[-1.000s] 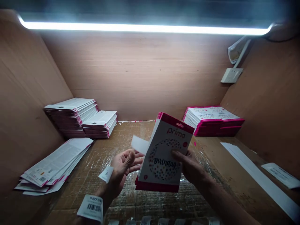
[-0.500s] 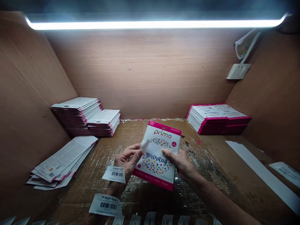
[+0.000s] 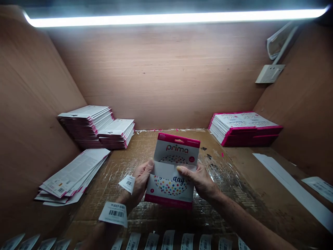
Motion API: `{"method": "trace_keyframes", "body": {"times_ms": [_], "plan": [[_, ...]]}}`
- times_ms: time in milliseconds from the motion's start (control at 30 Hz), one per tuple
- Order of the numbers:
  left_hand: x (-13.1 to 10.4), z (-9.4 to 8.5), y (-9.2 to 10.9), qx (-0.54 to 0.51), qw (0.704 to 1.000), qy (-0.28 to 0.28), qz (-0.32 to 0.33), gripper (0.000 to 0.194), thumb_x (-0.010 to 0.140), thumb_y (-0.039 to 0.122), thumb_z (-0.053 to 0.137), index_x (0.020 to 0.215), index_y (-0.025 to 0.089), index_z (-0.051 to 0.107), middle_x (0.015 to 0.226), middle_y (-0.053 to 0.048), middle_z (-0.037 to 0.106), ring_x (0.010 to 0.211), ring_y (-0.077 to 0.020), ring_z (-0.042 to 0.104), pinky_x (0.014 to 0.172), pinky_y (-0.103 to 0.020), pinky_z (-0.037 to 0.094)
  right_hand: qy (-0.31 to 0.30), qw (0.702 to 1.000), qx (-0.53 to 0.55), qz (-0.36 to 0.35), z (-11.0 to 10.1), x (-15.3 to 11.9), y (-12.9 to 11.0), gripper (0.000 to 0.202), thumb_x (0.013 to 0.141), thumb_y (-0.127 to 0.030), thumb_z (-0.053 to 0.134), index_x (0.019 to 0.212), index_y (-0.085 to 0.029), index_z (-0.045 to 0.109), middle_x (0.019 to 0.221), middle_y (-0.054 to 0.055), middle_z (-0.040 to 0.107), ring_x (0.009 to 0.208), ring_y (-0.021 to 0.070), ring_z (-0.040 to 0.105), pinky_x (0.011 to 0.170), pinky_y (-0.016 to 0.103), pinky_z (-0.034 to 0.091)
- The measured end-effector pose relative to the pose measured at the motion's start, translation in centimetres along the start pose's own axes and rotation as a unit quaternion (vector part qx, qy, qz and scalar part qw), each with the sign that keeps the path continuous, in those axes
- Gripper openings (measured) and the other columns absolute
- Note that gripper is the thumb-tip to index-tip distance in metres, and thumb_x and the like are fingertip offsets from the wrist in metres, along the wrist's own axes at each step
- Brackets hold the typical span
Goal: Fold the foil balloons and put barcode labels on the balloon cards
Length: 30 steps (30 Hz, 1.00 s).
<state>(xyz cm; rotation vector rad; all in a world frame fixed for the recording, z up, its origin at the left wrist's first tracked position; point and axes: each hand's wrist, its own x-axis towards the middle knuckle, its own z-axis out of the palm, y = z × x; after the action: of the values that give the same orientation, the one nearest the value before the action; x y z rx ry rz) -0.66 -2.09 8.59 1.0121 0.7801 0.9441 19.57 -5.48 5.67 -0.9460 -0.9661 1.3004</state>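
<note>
From the person's head, we look forward and down into a plywood booth [image 3: 33,80], facing its back panel [image 3: 161,76]. We are close above the left hand [image 3: 141,177], right hand [image 3: 206,183] and prima packet [image 3: 170,191], with the light tube [image 3: 177,17] crossing our top edge.

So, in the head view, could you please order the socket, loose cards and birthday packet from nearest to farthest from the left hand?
1. Birthday packet, at the left hand.
2. Loose cards, left side.
3. Socket, upper right.

Two white labels [image 3: 113,214] with black barcodes cling to the left wrist [image 3: 129,199] and forearm [image 3: 97,235].
</note>
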Motion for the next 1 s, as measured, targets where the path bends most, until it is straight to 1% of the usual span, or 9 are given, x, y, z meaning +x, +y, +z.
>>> {"method": "trace_keyframes", "body": {"times_ms": [67, 133, 333, 467, 567, 633, 767, 900, 1000], "plan": [[-0.3, -0.2, -0.1, -0.007, 1.000, -0.026, -0.015, 0.042, 0.078, 0.050, 0.068, 0.099, 0.014, 0.070, 0.079, -0.008, 0.075, 0.071, -0.0227, 0.070, 0.054, -0.025, 0.051, -0.012, 1.000, -0.007, 0.002, -0.1, 0.0, 0.1, 0.039, 0.064, -0.037, 0.083, 0.095, -0.016, 0.071, 0.097, 0.008, 0.074, 0.084, 0.0237, 0.070, 0.078, 0.039, 0.058], [-0.6, -0.3, -0.1, -0.007, 1.000, -0.028, -0.011, 0.039, 0.077, 0.047, 0.071, 0.096, 0.014, 0.071, 0.080, -0.008, 0.076, 0.072, -0.0238, 0.071, 0.056, -0.026, 0.053, -0.028, 1.000, -0.011, 0.007, -0.2, 0.0, 0.0, 0.040, 0.065, -0.038, 0.082, 0.097, -0.016, 0.071, 0.098, 0.009, 0.074, 0.084, 0.0233, 0.070, 0.078, 0.038, 0.058], [-0.9, 0.3, -0.3, 0.002, 1.000, 0.007, 0.013, 0.039, 0.075, 0.040, 0.074, 0.105, 0.015, 0.068, 0.085, -0.007, 0.077, 0.075, -0.0246, 0.072, 0.057, -0.027, 0.056, -0.045, 0.997, -0.041, 0.040, 0.2, 0.0, 0.0, 0.040, 0.065, -0.040, 0.081, 0.095, -0.015, 0.071, 0.092, 0.008, 0.075, 0.083, 0.0229, 0.070, 0.076, 0.037, 0.057], [-0.9, 0.4, -0.5, -0.017, 1.000, 0.023, -0.007, 0.044, 0.074, 0.039, 0.075, 0.109, 0.014, 0.065, 0.089, -0.009, 0.077, 0.078, -0.0259, 0.073, 0.061, -0.029, 0.058, -0.054, 0.998, -0.004, 0.043, 0.9, -0.1, 0.0, 0.040, 0.066, -0.039, 0.081, 0.097, -0.016, 0.071, 0.092, 0.007, 0.074, 0.081, 0.0224, 0.070, 0.075, 0.037, 0.058], [-1.0, 0.2, -0.7, -0.011, 0.999, 0.027, -0.029, 0.043, 0.074, 0.039, 0.076, 0.105, 0.011, 0.066, 0.087, -0.011, 0.077, 0.079, -0.0272, 0.073, 0.062, -0.031, 0.059, -0.066, 0.996, -0.003, 0.062, 0.9, -0.3, 0.3, 0.043, 0.065, -0.039, 0.082, 0.099, -0.015, 0.071, 0.089, 0.008, 0.074, 0.079, 0.0232, 0.069, 0.074, 0.037, 0.057], [-1.1, 0.1, -0.9, -0.011, 0.999, 0.020, -0.034, 0.040, 0.075, 0.038, 0.074, 0.104, 0.012, 0.066, 0.087, -0.010, 0.077, 0.079, -0.0272, 0.073, 0.062, -0.031, 0.059, -0.058, 0.996, -0.010, 0.070, 0.7, -0.3, 0.7, 0.045, 0.064, -0.041, 0.082, 0.099, -0.014, 0.070, 0.087, 0.008, 0.074, 0.078, 0.0234, 0.069, 0.074, 0.038, 0.057], [-1.1, 0.3, -1.3, -0.027, 0.999, 0.028, -0.023, 0.038, 0.078, 0.038, 0.072, 0.107, 0.014, 0.065, 0.087, -0.008, 0.077, 0.078, -0.0258, 0.073, 0.060, -0.029, 0.058, -0.040, 0.997, 0.000, 0.063, 0.5, -0.3, 1.2, 0.045, 0.062, -0.041, 0.083, 0.098, -0.016, 0.070, 0.090, 0.007, 0.073, 0.080, 0.0228, 0.069, 0.075, 0.038, 0.056], [-0.9, 0.7, -1.5, -0.018, 0.998, 0.054, -0.004, 0.043, 0.075, 0.041, 0.074, 0.106, 0.014, 0.064, 0.086, -0.008, 0.077, 0.075, -0.0259, 0.073, 0.059, -0.030, 0.058, -0.061, 0.996, 0.034, 0.050, 0.6, -0.3, 0.9, 0.046, 0.062, -0.038, 0.083, 0.099, -0.016, 0.069, 0.095, 0.009, 0.073, 0.085, 0.0240, 0.068, 0.076, 0.037, 0.056], [-0.9, 0.8, -1.5, 0.001, 0.998, 0.055, 0.007, 0.047, 0.071, 0.041, 0.077, 0.106, 0.013, 0.065, 0.084, -0.008, 0.077, 0.073, -0.0266, 0.073, 0.057, -0.030, 0.057, -0.071, 0.995, 0.045, 0.045, 0.8, -0.2, 0.6, 0.044, 0.063, -0.037, 0.083, 0.100, -0.016, 0.069, 0.094, 0.009, 0.073, 0.086, 0.0242, 0.068, 0.078, 0.037, 0.056]]}}
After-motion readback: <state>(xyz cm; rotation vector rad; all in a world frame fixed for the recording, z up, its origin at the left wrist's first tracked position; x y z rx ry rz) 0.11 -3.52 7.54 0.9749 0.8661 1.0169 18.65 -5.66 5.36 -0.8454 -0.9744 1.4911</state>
